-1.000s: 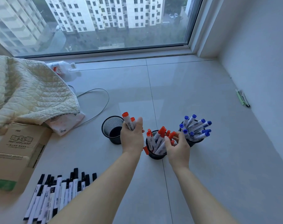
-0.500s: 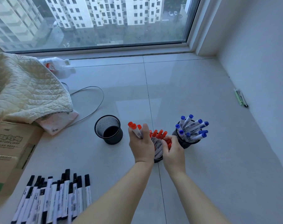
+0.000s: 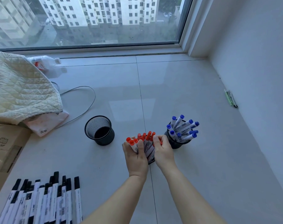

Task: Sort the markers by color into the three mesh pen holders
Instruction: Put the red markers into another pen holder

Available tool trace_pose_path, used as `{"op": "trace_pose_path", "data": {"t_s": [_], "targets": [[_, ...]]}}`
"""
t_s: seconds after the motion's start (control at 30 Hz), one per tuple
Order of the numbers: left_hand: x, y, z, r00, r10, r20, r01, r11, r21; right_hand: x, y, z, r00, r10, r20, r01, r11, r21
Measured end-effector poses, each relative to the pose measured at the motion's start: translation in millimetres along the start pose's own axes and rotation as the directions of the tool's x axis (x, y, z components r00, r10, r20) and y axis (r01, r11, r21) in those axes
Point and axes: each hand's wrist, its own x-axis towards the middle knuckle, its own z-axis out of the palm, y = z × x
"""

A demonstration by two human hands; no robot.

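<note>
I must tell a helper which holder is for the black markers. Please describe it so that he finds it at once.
Start at the quilt on the left. Three mesh holders stand in a row to its right; take the left holder. It alone is empty: the others hold red and blue markers.

A pale tiled floor (image 3: 194, 159) is carrying three black mesh holders (image 3: 100, 131) mid-floor, black-capped markers (image 3: 45, 201) lying at its near-left corner, and a cardboard box (image 3: 5, 143), quilt (image 3: 19, 91) and cable (image 3: 87, 101) along its left edge.
</note>
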Motion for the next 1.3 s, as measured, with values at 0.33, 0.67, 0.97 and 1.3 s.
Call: {"op": "trace_pose_path", "data": {"t_s": [0.33,0.67,0.97,1.3], "targets": [[22,2,8,0.994,0.022,0.105,-0.034,0.993,0.110,10,-1,-9,0.998,-0.049,0.040,0.050,0.999,-0.018],[20,11,-11,0.946,0.212,0.244,-0.289,0.893,0.346,0,1,-8,0.996,-0.093,-0.006,0.090,0.975,-0.202],[12,26,-21,0.947,0.105,0.302,-0.240,0.858,0.454,-22,-11,-16,0.990,-0.131,0.060,0.144,0.877,-0.458],[-21,43,-75,0.973,0.054,0.224,-0.155,0.872,0.465,-89,-25,1,0.933,-0.360,0.010,0.287,0.725,-0.626]]}}
